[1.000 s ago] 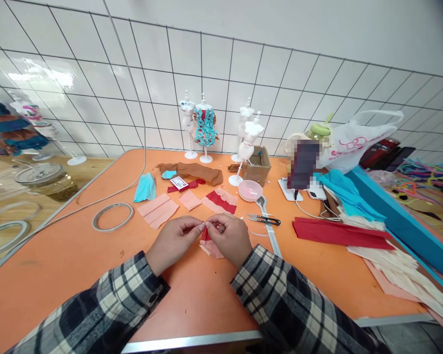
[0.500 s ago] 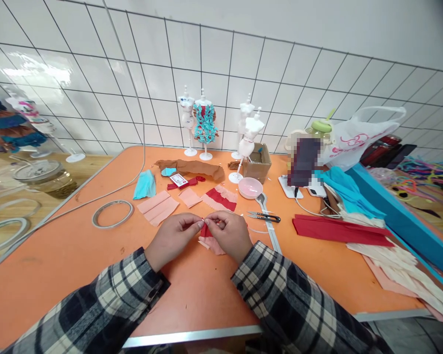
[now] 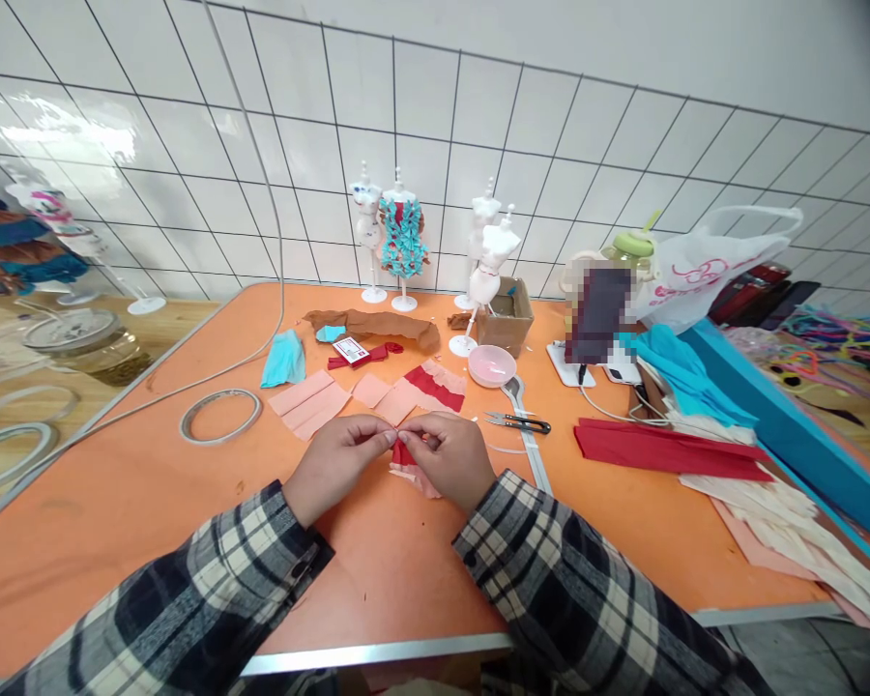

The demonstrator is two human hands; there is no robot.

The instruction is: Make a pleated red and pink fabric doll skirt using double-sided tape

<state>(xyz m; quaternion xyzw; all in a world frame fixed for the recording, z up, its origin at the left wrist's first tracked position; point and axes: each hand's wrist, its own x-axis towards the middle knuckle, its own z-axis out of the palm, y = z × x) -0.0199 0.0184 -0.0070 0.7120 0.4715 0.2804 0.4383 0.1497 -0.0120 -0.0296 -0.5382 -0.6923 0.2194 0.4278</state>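
Your left hand and right hand both have thumb and forefinger pinched on the top edge of the red-and-pink piece, tips close together. Piece sits between your hands over the orange table; can't tell if it touches. Snips lie right of your right hand, near the pink bowl.
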